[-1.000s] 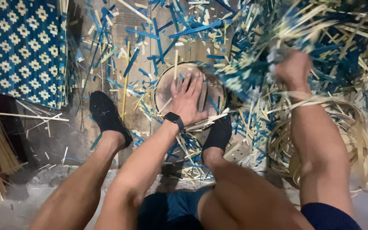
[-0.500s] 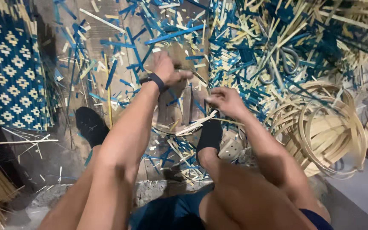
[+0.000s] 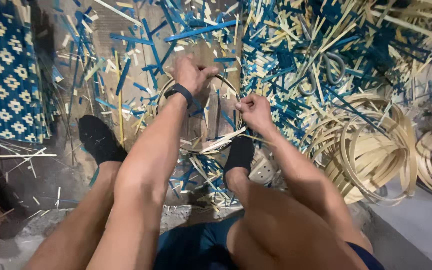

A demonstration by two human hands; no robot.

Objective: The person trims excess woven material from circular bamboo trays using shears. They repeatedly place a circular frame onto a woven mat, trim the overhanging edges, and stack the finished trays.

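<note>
Bamboo hoop on the floor, left hand and right hand fingers closed around its rim.

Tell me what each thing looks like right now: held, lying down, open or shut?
Left hand: closed, gripping the hoop's far edge.
Right hand: closed, pinching the hoop's right side.
Thin round bamboo hoop: lying flat on the floor, held by both hands.
Grey metal scissors: lying among strips, untouched.
Pale coiled bamboo rings: piled loosely at right.
Blue-and-white woven mat: finished, lying at left.
</note>
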